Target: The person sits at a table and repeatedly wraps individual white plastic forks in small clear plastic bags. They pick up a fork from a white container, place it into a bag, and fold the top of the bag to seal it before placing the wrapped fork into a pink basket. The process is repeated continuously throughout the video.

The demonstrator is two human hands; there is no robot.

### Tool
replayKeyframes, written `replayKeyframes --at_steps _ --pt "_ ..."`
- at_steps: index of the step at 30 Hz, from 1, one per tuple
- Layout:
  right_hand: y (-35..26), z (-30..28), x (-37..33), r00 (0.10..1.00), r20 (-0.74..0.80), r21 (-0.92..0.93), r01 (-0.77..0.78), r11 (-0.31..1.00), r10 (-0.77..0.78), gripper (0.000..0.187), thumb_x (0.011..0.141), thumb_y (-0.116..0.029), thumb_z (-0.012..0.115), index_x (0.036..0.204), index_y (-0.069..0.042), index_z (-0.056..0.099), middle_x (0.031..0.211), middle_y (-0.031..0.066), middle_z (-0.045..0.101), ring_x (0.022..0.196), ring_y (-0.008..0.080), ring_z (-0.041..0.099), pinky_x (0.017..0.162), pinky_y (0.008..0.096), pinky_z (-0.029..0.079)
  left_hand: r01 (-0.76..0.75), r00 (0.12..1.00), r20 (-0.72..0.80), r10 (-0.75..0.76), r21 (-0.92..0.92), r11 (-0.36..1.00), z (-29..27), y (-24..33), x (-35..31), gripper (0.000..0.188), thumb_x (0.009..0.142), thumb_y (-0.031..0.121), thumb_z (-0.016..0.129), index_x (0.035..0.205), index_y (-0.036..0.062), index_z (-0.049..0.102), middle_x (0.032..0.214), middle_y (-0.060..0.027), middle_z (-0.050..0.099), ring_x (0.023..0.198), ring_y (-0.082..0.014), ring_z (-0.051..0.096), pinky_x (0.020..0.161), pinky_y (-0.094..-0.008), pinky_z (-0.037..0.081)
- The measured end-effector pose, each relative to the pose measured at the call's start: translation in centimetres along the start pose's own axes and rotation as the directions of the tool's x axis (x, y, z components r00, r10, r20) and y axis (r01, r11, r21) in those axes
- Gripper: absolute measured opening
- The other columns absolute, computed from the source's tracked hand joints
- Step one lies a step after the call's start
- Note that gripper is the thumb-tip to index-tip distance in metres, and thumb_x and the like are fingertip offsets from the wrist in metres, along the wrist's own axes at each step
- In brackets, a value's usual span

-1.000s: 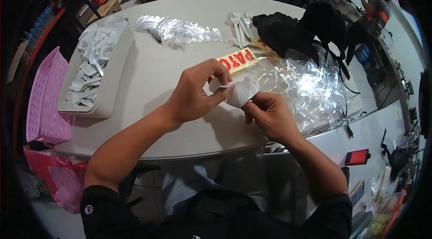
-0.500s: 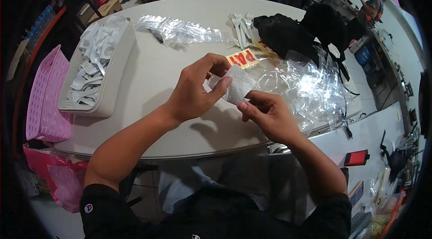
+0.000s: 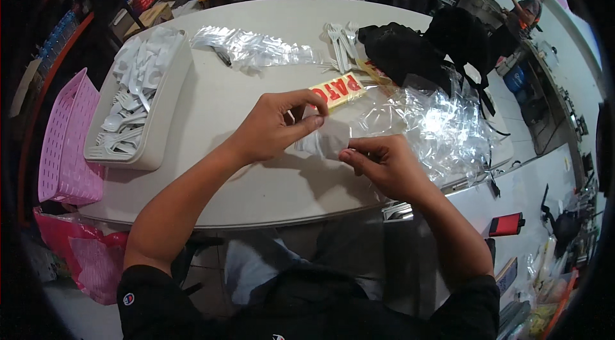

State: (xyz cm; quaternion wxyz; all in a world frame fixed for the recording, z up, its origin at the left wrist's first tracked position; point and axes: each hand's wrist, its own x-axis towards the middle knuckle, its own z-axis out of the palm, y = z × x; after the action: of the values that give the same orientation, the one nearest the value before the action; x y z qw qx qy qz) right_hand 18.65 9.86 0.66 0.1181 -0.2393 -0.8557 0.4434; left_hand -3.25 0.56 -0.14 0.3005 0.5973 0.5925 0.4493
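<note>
Over the near middle of the table, a white folded paper napkin (image 3: 332, 137) hangs between my two hands, blurred at its lower left. My left hand (image 3: 282, 125) is closed, thumb and fingers pinching its upper left side. My right hand (image 3: 387, 164) is closed too, holding its right edge between thumb and forefinger. Just beyond the napkin lies a yellow packet (image 3: 339, 89) with red lettering. Beside my right hand spreads a heap of clear plastic bags (image 3: 435, 128). A loose group of white plastic forks (image 3: 341, 42) lies farther back.
At the left stand a long beige bin (image 3: 168, 99) of white plastic cutlery and wrapped pieces, and a pink basket (image 3: 69, 138). Flat clear sleeves (image 3: 256, 47) lie at the back, and a black cloth bag (image 3: 403, 51) at the back right. Other people are in the background.
The napkin has turned from facing me flat to a more tilted, lower pose. My left hand has shifted slightly left and opened a wider gap from the right; more of the yellow packet shows.
</note>
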Motion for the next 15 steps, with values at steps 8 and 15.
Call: replayKeyframes --at_steps 8,15 --pt "-0.8 0.2 -0.2 0.999 0.008 -0.035 0.038 0.999 -0.038 0.028 0.090 -0.024 0.067 0.103 0.001 0.069 0.083 0.0194 0.070 0.074 0.0236 0.071 0.066 0.0328 0.052 -0.230 0.967 0.062 0.248 -0.208 0.951 0.5 -1.4 0.0 0.010 0.083 -0.001 0.057 0.090 0.0048 0.062 0.101 -0.0036 0.053 0.088 -0.0111 0.053 0.077 -0.0261 0.047" --pt "-0.6 0.0 -0.2 1.000 -0.007 -0.022 0.007 1.000 -0.007 0.026 0.091 -0.024 0.065 0.100 0.000 0.069 0.078 0.0193 0.068 0.069 0.0251 0.069 0.063 0.0336 0.051 -0.353 0.934 0.078 0.348 0.336 0.873 0.2 1.0 -0.5 0.014 0.080 0.001 0.061 0.090 0.0071 0.067 0.105 -0.0087 0.054 0.101 -0.0240 0.051 0.090 -0.0382 0.044"
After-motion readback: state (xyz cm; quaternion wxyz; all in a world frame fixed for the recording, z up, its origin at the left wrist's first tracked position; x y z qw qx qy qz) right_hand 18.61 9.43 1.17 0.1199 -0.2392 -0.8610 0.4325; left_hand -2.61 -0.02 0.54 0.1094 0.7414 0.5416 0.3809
